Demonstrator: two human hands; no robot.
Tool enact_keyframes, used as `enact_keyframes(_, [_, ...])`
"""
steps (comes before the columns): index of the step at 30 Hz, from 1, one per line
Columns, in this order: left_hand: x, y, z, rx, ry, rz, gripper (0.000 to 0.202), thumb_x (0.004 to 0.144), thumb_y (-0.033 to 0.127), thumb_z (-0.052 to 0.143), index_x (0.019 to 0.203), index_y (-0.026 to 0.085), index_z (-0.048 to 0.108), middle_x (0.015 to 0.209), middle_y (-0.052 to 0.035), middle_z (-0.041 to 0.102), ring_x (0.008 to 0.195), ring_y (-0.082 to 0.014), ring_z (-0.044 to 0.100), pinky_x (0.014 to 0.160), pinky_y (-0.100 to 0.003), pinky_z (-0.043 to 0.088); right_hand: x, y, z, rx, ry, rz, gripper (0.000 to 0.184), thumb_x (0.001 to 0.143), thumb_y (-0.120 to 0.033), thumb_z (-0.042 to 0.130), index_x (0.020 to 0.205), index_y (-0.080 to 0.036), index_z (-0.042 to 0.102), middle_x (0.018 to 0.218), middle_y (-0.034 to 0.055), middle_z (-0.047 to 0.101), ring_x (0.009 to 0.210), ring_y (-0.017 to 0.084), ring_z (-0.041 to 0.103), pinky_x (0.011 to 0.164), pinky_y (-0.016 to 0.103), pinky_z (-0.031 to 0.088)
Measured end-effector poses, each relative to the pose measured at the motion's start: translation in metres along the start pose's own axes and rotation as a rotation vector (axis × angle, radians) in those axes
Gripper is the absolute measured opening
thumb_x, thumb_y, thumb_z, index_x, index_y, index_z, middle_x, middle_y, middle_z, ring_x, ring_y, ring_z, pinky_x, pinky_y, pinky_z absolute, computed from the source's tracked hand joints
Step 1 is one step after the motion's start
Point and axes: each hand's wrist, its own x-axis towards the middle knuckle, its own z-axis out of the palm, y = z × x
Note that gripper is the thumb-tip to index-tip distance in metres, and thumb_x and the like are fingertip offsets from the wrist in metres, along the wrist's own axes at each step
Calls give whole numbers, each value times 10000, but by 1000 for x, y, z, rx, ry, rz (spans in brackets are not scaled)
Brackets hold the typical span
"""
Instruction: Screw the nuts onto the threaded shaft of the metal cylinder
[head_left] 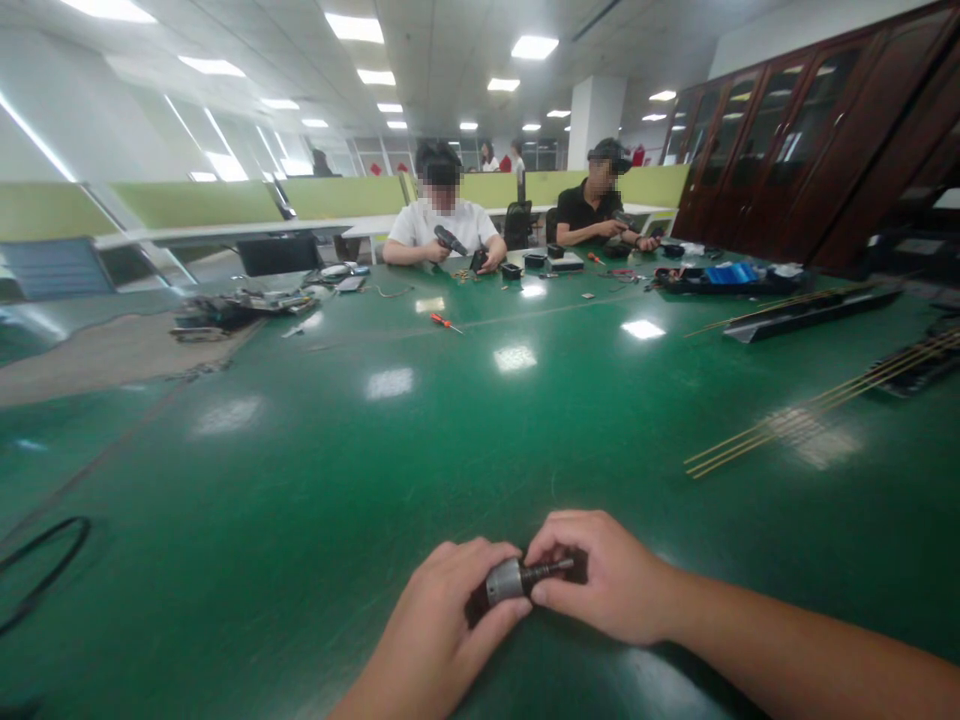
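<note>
**Two Hands, One Metal Part, on the Near Side of the Screwdriver**

And here the left hand is grasping the silver collar of the metal part, its thumb lying along the near side, its fingers resting over the far side. The right hand is pinching the same part by its dark shaft, finger and thumb bending round it, the narrow tip pointing in toward the palm. Neither hand is letting go! The part is sitting on the near side of the screwdriver, well apart from it and a little to its right; whether it is touching the green table, I cannot tell. Lettering? Any print on the collar is coming through too blurred to read.

Left of the screwdriver, a heap of parts is spreading over the edge of a brown sheet. Nearer and much farther left of it, a black cable is looping across the tabletop. Over to its right and nearer, thin sticks are lying aslant; well to its right, a dark tray is holding blue packets.

Beyond the screwdriver, a person in white is gripping a drill. Beyond it and to the right, a person in black is handling a dark tool. Any labels on the packets are showing too small to make out.
</note>
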Motion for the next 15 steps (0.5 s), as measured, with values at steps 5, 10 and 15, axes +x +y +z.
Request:
enact_keyframes(5, [-1,-1,-1,-10,3,4,215,956,412,619,1142,305,634,1020,4,699,907,-217,603,807,-332,413,0,0,-1,26,3,7,122,760,-180,749,881,-194,738,782,-12,670,737,143,612,690,246,424])
enact_keyframes(10, [-2,1,-1,-13,8,6,213,954,423,620,1120,292,646,998,-3,705,889,-215,605,799,-330,411,1,-3,-3,34,2,12,106,761,-180,742,866,-190,740,772,-10,670,733,144,609,685,244,426])
enact_keyframes(15, [0,-1,0,-14,2,1,217,957,424,616,1141,310,634,1022,5,701,915,-217,601,815,-334,414,1,-2,-3,34,-1,17,112,759,-173,743,870,-195,740,773,-14,678,731,144,613,690,246,430])
